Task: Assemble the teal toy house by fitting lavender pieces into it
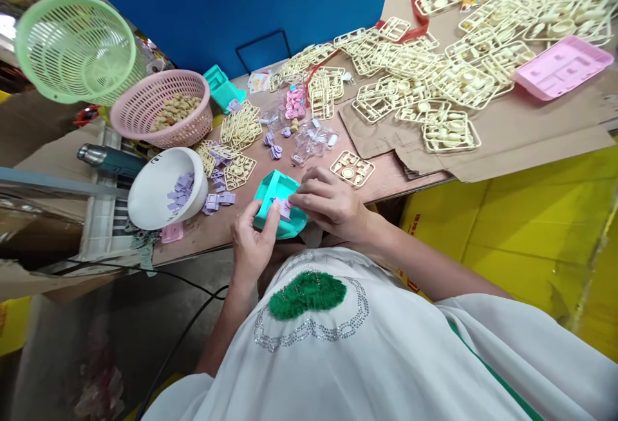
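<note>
Currently, the left hand has its grip wrapped on a turquoise box, at the near edge of the table, with its thumb pressing a lilac plate that lies inside. The right hand reaches in from the right; its fingertips meet at a small pink bit over the plate, though I cannot tell whether that grip pinches the bit or only touches it.

Left of the hands, a white bowl tilts and holds a heap of lilac pieces along its right side. More lilac parts lie just beside it, on the table. Farther left, a pink basket carries a layer of tan pieces, and a green basket stands beyond it, its slotted wall facing the table. A flask lies between the bowl and the pink basket.

Beyond the hands, a 2nd turquoise box stands near the pink basket. Pink discs sit in a small pile, with clear parts nearer. On the far right, a pink tray with molded recesses rests against cream frames.
</note>
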A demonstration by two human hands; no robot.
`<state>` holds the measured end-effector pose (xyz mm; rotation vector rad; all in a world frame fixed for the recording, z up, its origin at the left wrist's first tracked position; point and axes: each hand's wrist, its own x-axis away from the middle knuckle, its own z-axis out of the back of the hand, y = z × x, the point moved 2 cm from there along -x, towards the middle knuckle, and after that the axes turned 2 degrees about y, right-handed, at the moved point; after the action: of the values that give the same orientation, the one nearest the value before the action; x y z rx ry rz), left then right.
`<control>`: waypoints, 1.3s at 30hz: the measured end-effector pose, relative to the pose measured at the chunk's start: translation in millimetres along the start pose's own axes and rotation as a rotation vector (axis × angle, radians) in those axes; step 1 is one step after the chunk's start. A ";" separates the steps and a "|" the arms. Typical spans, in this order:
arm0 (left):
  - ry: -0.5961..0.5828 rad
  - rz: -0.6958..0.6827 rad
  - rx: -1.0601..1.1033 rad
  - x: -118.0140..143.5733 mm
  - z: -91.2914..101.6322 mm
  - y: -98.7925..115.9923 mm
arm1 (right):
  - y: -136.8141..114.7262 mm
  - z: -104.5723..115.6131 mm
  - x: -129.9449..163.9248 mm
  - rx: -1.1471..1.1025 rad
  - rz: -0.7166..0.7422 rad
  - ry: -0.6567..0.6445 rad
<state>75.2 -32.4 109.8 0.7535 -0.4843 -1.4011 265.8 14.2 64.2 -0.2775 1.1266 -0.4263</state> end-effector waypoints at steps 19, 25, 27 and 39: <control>0.103 -0.202 -0.258 -8.8 -0.3 14.2 | -5.1 -16.2 4.6 -0.391 -0.533 0.148; 0.096 -0.197 -0.280 -10.2 -0.9 16.5 | -7.1 -15.9 3.5 -0.390 -0.537 0.179; 0.089 -0.197 -0.284 -10.4 -1.2 17.8 | -6.7 -17.4 5.1 -0.425 -0.592 0.185; 0.082 -0.182 -0.319 -11.6 -3.0 21.1 | -8.0 -19.7 6.6 -0.451 -0.635 0.225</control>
<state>90.4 -20.4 124.4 0.6023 -0.1240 -1.5638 248.8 4.1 54.2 -1.0181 1.3395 -0.7733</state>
